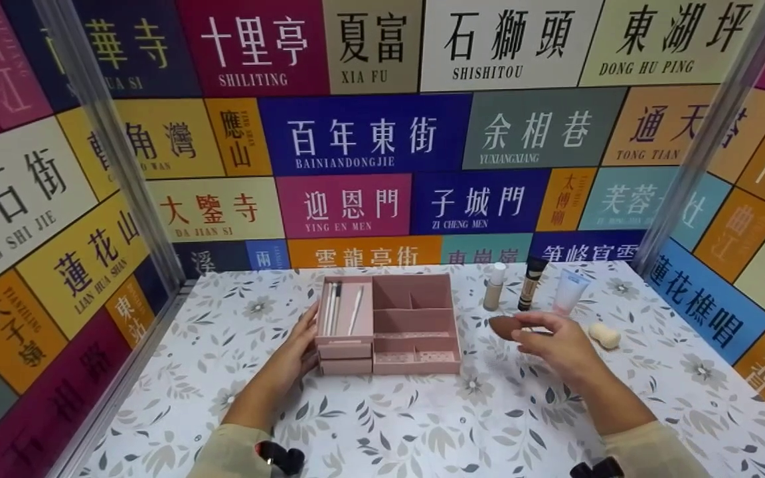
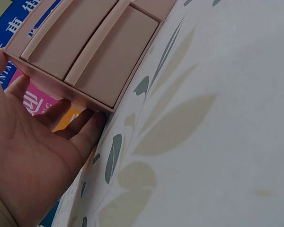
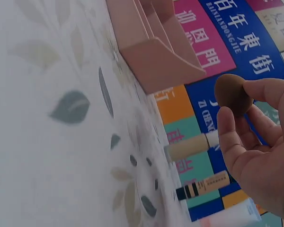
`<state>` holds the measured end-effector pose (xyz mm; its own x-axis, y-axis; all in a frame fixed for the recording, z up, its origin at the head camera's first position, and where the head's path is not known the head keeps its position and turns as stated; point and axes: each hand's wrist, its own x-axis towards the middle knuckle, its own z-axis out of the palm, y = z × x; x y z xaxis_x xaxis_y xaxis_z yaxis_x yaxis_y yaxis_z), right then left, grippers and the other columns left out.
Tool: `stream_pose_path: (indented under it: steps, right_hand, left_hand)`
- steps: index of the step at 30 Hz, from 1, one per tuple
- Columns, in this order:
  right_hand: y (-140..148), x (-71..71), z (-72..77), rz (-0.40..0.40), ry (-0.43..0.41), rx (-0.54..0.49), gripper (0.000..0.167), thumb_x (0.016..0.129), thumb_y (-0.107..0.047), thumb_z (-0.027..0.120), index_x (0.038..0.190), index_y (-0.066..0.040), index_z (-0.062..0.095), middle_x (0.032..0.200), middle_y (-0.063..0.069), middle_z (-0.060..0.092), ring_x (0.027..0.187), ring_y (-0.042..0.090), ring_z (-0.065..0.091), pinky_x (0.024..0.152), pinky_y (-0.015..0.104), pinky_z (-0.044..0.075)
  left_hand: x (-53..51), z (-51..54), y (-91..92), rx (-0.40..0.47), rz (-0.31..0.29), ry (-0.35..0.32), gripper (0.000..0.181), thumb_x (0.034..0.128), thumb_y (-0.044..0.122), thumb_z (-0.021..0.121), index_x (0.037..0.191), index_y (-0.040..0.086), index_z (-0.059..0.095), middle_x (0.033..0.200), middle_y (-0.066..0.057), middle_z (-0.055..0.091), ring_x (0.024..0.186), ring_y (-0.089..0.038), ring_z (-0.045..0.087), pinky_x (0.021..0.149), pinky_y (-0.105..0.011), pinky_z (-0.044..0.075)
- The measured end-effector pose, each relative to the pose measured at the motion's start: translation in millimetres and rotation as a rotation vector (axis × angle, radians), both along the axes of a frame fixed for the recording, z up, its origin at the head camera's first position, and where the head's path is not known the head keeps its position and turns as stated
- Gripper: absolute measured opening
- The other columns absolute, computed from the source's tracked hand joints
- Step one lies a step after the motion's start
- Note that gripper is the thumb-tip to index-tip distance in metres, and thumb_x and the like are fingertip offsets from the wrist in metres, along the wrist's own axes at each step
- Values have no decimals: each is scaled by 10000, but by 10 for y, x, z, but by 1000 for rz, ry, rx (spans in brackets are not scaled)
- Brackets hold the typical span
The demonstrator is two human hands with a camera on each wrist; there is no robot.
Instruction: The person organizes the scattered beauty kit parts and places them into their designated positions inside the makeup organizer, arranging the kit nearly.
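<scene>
Head view: left hand (image 1: 299, 342) against left side of organizer (image 1: 416, 322); right hand (image 1: 558, 346) holds brown sponge (image 1: 503, 327) over surface (image 1: 422, 425), right of organizer, near bottle (image 1: 493, 292) and tubes (image 1: 572, 292). Left wrist view: fingers (image 2: 86, 135) relaxed, tips touching organizer beside drawers (image 2: 116, 52). Right wrist view: fingers pinch sponge, apart from organizer.

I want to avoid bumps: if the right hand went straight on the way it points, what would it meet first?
Most likely the right side of the pink organizer, with the brown item in the right hand getting there before the fingers. Depth is unclear; held high enough, it could pass over.
</scene>
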<state>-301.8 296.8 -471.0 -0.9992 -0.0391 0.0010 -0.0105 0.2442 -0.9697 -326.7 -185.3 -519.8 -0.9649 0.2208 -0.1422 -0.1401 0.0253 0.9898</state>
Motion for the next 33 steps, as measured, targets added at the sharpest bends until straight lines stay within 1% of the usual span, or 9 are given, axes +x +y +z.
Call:
stream_pose_path:
  steps: [1,2,4,6,11,16,23,30,33]
  right_hand:
    - [-65,12,11,15,10,3,578,1013,-176,748,1502,60,551,1486,229,571,1016,47,729,915,237,624]
    - [-129,22,22,27,23,5,569,1005,-170,757,1489,59,565,1450,201,602,1014,58,734,909,241,625]
    - [-249,41,46,48,29,-5,555,988,-166,776,1465,49,591,1397,149,641,1013,73,738,905,244,624]
    - [-358,55,69,80,36,-19,549,983,-156,777,1456,54,596,1385,137,644,1023,79,735,907,245,623]
    - [-606,36,87,142,52,-46,521,976,-121,773,1432,75,612,1381,196,645,1023,114,732,899,252,626]
    - [-827,-32,73,173,51,-41,492,958,-117,790,1395,60,648,1328,195,680,1015,139,720,867,248,618]
    - [-1118,-110,32,239,53,-46,487,955,-102,777,1394,65,646,1314,218,695,1035,140,692,860,215,599]
    - [-1421,-191,-50,222,29,-82,425,909,-49,782,1316,48,705,1174,157,758,964,150,716,830,245,628]
    - [-1539,-212,-75,214,20,-84,416,894,-30,779,1299,41,716,1148,172,761,900,171,720,819,312,647]
  left_hand:
    - [1,1,1,-1,-3,4,510,1115,554,423,1596,640,281,1800,78,205,1634,-280,332,1344,-541,262]
    - [3,2,2,-4,-3,5,514,1114,556,424,1599,640,277,1802,74,201,1635,-282,330,1345,-541,262]
    - [2,7,7,-3,-3,0,516,1112,558,426,1600,639,277,1803,75,197,1634,-285,331,1345,-544,261]
    - [0,6,10,0,-3,1,518,1114,552,427,1603,632,277,1804,72,195,1634,-289,329,1345,-547,258]
    - [-2,2,18,12,-3,-7,515,1116,544,428,1603,629,284,1803,78,193,1637,-283,321,1346,-539,253]
    - [-1,2,21,19,0,-13,511,1113,552,430,1596,639,288,1801,91,197,1633,-273,330,1345,-537,256]
    - [7,-25,-6,43,-28,44,566,1141,484,402,1675,520,216,1810,0,181,1653,-306,277,1354,-549,226]
    - [4,-12,-5,22,6,-3,522,1117,532,436,1610,614,287,1787,75,248,1644,-254,309,1353,-526,245]
    - [0,-11,-1,17,0,3,526,1120,525,433,1616,607,280,1789,62,249,1641,-263,314,1349,-531,253]
